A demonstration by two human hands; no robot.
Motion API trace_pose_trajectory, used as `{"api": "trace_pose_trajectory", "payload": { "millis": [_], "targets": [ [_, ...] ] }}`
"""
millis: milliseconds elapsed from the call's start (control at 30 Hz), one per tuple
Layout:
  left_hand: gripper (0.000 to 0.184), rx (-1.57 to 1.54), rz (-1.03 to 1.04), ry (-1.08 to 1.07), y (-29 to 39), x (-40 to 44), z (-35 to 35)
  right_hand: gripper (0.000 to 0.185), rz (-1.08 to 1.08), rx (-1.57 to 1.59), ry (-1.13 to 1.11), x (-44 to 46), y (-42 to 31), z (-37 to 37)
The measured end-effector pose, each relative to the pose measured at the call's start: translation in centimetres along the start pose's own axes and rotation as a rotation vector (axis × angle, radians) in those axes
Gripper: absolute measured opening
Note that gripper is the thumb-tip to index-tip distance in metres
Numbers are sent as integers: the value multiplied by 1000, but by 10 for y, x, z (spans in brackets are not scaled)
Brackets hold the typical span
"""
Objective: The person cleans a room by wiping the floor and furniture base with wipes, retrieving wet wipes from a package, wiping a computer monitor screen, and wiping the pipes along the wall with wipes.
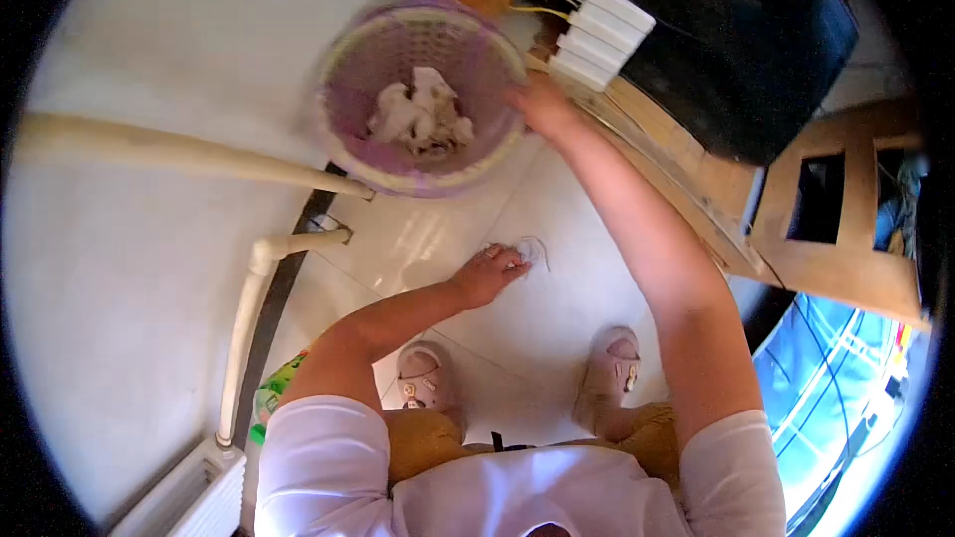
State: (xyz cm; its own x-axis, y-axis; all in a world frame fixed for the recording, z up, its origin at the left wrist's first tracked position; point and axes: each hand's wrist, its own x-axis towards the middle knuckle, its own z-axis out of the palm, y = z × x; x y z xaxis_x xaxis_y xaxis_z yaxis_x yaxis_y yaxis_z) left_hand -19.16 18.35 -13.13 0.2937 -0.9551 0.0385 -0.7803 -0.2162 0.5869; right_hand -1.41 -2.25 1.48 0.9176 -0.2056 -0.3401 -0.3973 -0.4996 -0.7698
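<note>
A round purple plastic basket (348,154) with a pale rim and perforated wall stands tilted toward me, with crumpled whitish tissues (410,117) inside. My right hand (540,106) is closed on the basket's right rim; the fingers are slightly blurred and partly hidden. Low over the tiled floor (448,229), my left hand (487,273) has its fingers drawn together. At those fingertips is a small whitish, see-through scrap (528,251) with a thin curved dark strand beside it. What the scrap is made of cannot be made out.
A wooden cabinet (686,164) with a white router-like box (604,35) and cables borders the right. Cream pipes (269,254) and a white radiator (189,492) line the left wall. A green bottle (274,393) stands near my left arm. My feet wear pink clogs (423,378).
</note>
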Motion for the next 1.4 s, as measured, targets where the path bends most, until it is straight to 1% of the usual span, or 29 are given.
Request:
{"api": "trace_pose_trajectory", "payload": {
  "millis": [67,133,167,233,267,300,333,367,400,467,533,600,667,700,767,800,833,867,900,933,967,1033,1067,1100,1133,1200,1267,1333,1400],
  "targets": [
    [53,-94,56,-3,9,8,-9,38,-43,-102,102,10,15,16],
    [44,-362,-175,-201,19,29,-28,45,-66,11,85,-10,-12,2],
    [44,-365,-169,-212,14,42,-27,45,-57,15,91,-10,-7,-1],
    [21,-624,-475,144,-1,68,-24,41,-284,-300,284,-9,5,-4],
    [16,-160,-198,420,-9,74,-31,41,-275,-298,285,-16,2,-10],
    [17,-77,-210,494,-17,83,-42,43,-170,-164,180,-25,-8,-21],
    [24,-209,-364,459,-29,90,-49,45,-67,-31,79,-31,-17,-30],
    [28,21,-340,460,-42,93,-49,45,-62,-31,86,-29,-17,-26],
    [32,128,-407,386,-55,94,-46,49,-17,52,63,-26,-21,-16],
    [38,286,-437,409,-70,91,-34,52,45,132,54,-31,-18,-20],
    [41,183,-405,373,-62,87,-23,56,-283,-114,230,-66,-29,-38],
    [44,89,-378,335,-40,75,-13,51,-359,-359,139,-110,2,-84],
    [35,-58,-155,250,-8,60,-6,40,-378,-423,-118,-166,43,-137],
    [35,-74,-150,239,-3,59,1,29,-304,-449,-281,-191,64,-157],
    [24,-234,117,56,-4,61,11,23,123,15,-327,-240,118,-171],
    [22,-273,50,125,-5,68,10,23,131,14,-324,-258,144,-172],
    [21,-311,-18,196,-12,83,7,21,212,249,-196,-271,171,-171],
    [27,-574,-194,230,-34,103,0,20,294,488,-73,-283,192,-163],
    [32,-352,-172,387,-48,121,-13,20,309,494,-86,-295,208,-148],
    [36,-121,-187,546,-62,138,-26,20,391,617,68,-307,221,-131],
    [38,-147,-253,561,-80,152,-36,21,476,737,231,-319,230,-119],
    [40,-185,-309,563,-87,167,-25,21,501,691,189,-342,241,-110],
    [42,-57,-340,593,-83,179,-17,22,492,639,148,-344,239,-111],
    [44,69,-370,623,-78,191,-9,22,562,702,186,-348,236,-114],
    [44,55,-359,617,-70,198,3,22,572,701,201,-349,234,-116],
    [42,-41,-105,478,-32,194,26,21,545,759,332,-354,233,-117],
    [38,-222,9,297,-3,170,55,21,560,769,368,-361,236,-116],
    [34,-195,232,77,9,144,48,22,572,727,321,-369,243,-120],
    [32,-209,372,-216,13,118,35,22,565,724,357,-380,247,-122]
  ]
}}
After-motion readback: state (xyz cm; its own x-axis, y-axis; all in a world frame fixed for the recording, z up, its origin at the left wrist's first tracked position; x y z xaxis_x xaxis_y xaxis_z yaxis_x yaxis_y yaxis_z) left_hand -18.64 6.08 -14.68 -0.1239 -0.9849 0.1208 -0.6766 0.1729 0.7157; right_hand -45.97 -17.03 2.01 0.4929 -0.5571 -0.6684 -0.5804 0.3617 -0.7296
